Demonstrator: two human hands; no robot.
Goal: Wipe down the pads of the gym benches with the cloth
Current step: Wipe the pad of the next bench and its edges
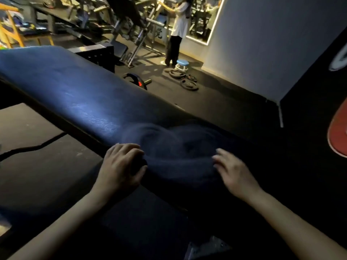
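Two bare hands are working a dark cloth (178, 156) on a blue bench pad (65, 87).
At the far left a black cable (28, 149) is lying across the floor below the pad, which is slanting from the upper left down toward the middle. The left hand (120, 166) is curling its fingers round the cloth's left edge, its grip closed on the fabric at the pad's near side. The cloth is lying bunched and motion-blurred on the lower end of the pad, between the two hands. The right hand (234, 171) is reaching to the cloth's right edge with fingers stretched out, its grip open, fingertips just meeting the fabric. Farther back on the right, weight plates (189, 84) are lying on the floor beside a small blue stool (182, 63), and a person in a white top (180, 25) is standing at a machine.
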